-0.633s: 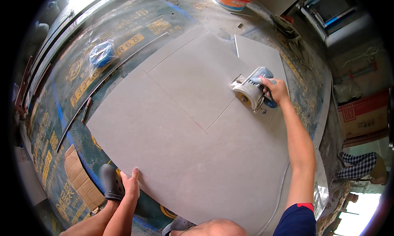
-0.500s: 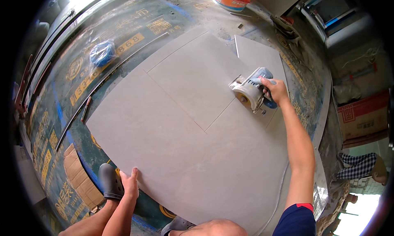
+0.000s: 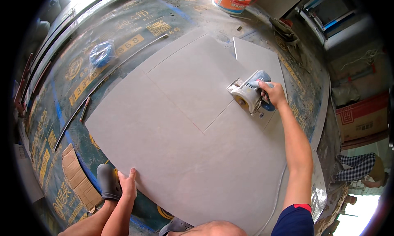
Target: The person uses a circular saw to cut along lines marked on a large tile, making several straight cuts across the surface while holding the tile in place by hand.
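A large grey tile (image 3: 172, 154) lies flat before me, marked with thin straight lines that meet at a corner near its middle. My right hand (image 3: 276, 94) is closed around a handheld tile cutter (image 3: 249, 92), whose round blade sits at the end of one line on the tile's right part. Dust or blur hides whether the blade has entered the surface. At the tile's near left edge, my left hand (image 3: 129, 182) grips the rim with the thumb on top; its other fingers are partly hidden. A grey cord (image 3: 279, 195) runs along the tile's right side.
Another grey tile piece (image 3: 258, 55) lies beyond the cutter. Left are a wrapped blue roll (image 3: 101, 54), a marker pen (image 3: 85, 109), a long thin strip (image 3: 111, 71) and cardboard (image 3: 80, 178). A bucket (image 3: 234, 0) stands far back; another person (image 3: 359, 168) is at right.
The whole view has shifted slightly. The cutter tilts a little differently in my right hand but keeps nearly the same spot on the tile; my left hand stays at the edge.
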Demonstrator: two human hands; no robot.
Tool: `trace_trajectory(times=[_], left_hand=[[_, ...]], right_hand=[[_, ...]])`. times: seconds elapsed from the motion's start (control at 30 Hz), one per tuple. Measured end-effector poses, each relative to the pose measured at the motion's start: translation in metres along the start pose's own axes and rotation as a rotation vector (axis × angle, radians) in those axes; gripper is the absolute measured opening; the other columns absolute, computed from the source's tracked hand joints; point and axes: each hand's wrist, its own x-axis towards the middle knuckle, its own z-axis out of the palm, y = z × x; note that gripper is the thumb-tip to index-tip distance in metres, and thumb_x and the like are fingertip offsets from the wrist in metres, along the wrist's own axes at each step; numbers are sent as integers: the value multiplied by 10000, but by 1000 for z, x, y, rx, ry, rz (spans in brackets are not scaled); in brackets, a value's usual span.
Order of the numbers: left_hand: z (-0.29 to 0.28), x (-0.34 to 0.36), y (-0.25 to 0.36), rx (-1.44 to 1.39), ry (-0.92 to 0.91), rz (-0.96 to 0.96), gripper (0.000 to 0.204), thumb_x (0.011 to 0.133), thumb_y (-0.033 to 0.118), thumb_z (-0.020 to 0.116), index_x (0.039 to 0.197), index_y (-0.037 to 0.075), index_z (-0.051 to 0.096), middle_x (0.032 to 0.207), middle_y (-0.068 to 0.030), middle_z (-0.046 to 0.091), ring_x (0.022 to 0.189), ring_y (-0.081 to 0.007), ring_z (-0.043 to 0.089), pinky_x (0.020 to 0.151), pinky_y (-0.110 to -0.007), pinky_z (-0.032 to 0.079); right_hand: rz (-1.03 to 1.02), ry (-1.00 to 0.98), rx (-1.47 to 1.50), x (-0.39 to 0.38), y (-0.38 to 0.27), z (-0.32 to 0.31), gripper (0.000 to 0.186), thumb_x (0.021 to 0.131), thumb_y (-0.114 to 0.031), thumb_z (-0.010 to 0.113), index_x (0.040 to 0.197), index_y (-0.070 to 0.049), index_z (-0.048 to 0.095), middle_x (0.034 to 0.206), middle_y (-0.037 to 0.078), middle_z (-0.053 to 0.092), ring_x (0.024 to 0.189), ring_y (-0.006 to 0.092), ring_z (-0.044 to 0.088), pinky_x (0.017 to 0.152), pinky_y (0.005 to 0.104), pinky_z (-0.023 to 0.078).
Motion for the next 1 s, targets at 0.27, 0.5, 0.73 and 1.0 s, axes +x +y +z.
trace_trajectory(times=[0.27,0.5,0.73,1.0], left_hand=[[-1,1,-2,-19,-15,8,524,876,100,651,1304,-13,371,1256,-126,478,1141,-232,468,994,-340,368],[-1,3,-3,-51,-19,1,546,878,105,654,1317,-14,354,1272,-126,468,1148,-238,466,996,-341,369],[2,-1,2,-78,-21,8,542,879,100,651,1318,-16,355,1275,-126,463,1154,-236,459,995,-341,370],[-1,0,2,-31,-25,-12,517,884,91,640,1310,-12,365,1261,-116,473,1142,-223,461,993,-343,371]], right_hand=[[27,23,-1,-1,-1,-2,402,814,-382,723,676,-17,625,584,27,588,462,92,495,449,240,393],[6,13,21,-8,-2,-8,401,813,-379,729,678,-17,623,584,26,586,469,86,495,454,241,392],[9,-1,-8,-8,-1,-8,402,822,-378,723,676,-15,628,582,25,589,473,85,499,452,241,389],[-6,3,-49,-9,0,-9,392,825,-366,722,683,-12,634,582,26,594,468,87,497,448,242,390]])
